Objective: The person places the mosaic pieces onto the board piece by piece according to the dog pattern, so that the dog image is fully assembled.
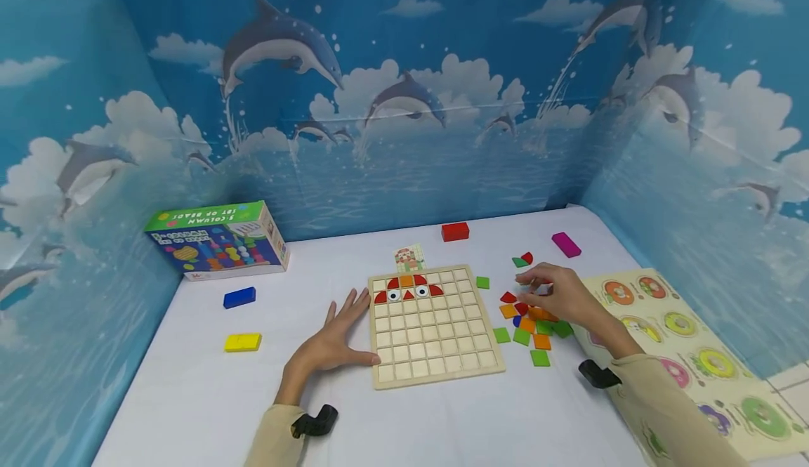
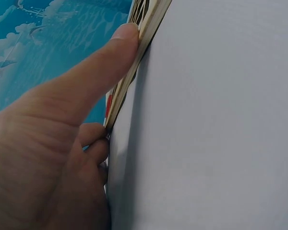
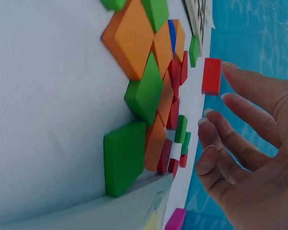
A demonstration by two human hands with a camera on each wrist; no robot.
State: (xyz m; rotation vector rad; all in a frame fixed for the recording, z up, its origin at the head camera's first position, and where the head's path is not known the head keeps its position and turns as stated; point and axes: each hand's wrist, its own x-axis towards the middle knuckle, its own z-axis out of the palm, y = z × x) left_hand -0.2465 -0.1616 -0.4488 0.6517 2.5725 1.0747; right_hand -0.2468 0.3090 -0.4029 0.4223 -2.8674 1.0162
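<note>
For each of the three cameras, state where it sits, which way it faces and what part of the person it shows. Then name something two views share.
Head: looks forward and down at the table; shows both forearms, left hand, right hand.
Left wrist: looks along the left hand at the grid board edge; thumb pressed there.
Right wrist: looks past open fingers at the coloured tiles.
Shared: head and right wrist both show the tiles.

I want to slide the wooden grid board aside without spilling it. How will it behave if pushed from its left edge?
The board looks flat and stiff, so it should slide whole across the cloth. The left hand lies flat against its edge. The red pieces sit in recesses and likely stay put.
</note>
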